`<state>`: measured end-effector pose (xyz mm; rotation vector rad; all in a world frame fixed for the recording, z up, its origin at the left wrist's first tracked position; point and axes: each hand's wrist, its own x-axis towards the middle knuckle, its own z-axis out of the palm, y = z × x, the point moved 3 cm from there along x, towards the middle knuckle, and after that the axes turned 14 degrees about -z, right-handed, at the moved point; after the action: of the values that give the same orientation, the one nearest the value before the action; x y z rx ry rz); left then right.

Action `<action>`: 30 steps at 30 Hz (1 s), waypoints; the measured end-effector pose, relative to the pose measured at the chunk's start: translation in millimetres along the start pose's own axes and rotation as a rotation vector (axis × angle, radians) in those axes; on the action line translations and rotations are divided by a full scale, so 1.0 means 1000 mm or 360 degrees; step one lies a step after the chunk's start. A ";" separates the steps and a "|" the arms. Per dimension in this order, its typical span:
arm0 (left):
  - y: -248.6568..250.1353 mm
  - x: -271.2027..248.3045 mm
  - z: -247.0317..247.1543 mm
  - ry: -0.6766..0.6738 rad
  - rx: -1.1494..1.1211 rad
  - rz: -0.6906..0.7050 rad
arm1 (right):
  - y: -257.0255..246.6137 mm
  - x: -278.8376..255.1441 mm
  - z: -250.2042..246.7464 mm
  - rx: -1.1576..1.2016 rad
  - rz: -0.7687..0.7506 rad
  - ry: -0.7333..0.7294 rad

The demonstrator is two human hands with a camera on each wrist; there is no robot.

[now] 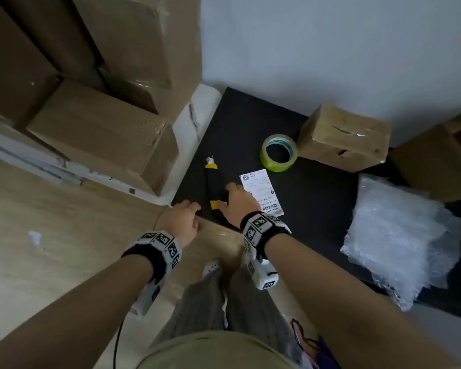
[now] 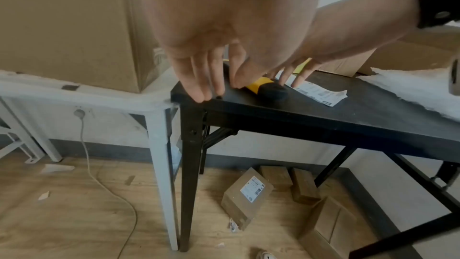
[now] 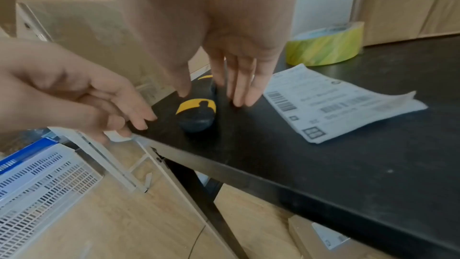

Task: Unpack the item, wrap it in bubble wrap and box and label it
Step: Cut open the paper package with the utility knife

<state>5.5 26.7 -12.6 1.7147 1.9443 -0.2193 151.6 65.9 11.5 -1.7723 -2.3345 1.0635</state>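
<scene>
A black and yellow utility knife [image 1: 213, 182] lies on the black table [image 1: 317, 195] near its front left corner, blade tip pointing away. My right hand [image 1: 236, 201] hovers over the knife's rear end [image 3: 196, 114], thumb on one side and straight fingers [image 3: 242, 90] on the other, touching the table top without gripping. My left hand [image 1: 183, 221] rests straight fingertips [image 2: 202, 86] on the table's corner. A printed shipping label [image 1: 261, 191] lies just right of the knife. A small taped cardboard box [image 1: 343, 137] stands at the back, and folded bubble wrap [image 1: 399, 235] lies at the right.
A green-yellow tape roll [image 1: 278, 152] sits beside the small box. A larger brown box [image 1: 437, 161] stands at the far right. Big cartons [image 1: 104, 129] are stacked on a white table to the left. Several small boxes [image 2: 246, 196] lie on the floor under the table.
</scene>
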 end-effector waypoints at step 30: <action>0.090 0.030 -0.049 0.0058 0.0061 0.0180 | 0.064 -0.048 -0.127 0.1479 0.0436 0.0486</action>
<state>76.3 91.1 34.7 1.8592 1.8729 -0.1864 273.6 95.8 92.9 -1.6741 -1.1155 1.4391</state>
